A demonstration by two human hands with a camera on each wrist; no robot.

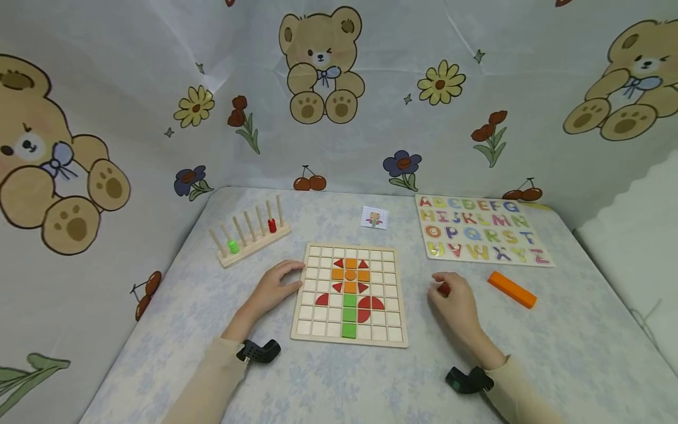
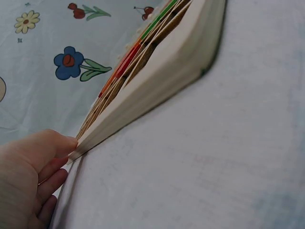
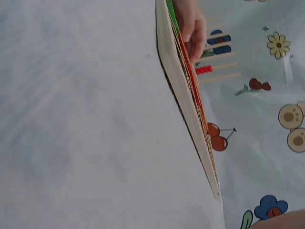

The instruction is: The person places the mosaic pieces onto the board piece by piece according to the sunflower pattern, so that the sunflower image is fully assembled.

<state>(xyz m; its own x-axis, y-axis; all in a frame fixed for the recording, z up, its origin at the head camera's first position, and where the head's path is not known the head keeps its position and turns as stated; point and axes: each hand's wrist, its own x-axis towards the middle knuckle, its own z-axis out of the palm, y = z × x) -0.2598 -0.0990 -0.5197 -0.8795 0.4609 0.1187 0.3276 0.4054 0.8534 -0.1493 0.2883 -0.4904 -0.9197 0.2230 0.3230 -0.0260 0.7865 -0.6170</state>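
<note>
A wooden grid board (image 1: 392, 340) lies on the table with a flower pattern of orange squares, an orange circle (image 1: 350, 275), red triangles, green squares (image 1: 349, 315) and red quarter-circles (image 1: 322, 300). My left hand (image 1: 276, 282) rests against the board's left edge, thumb and fingertips touching the rim. In the left wrist view, the left thumb (image 2: 62, 144) meets the rim at a corner. Right of the board, my right hand (image 1: 454, 300) pinches a small dark red piece (image 1: 444, 288), mostly hidden by the fingers. The right wrist view shows only a sliver of the right hand (image 3: 281, 222) at the bottom.
A small picture card (image 1: 374, 217) lies behind the board. At back left stands a wooden peg rack (image 1: 256, 242) with green and red beads. An alphabet board (image 1: 484, 231) lies at back right, and an orange bar (image 1: 512, 289) sits right of my right hand.
</note>
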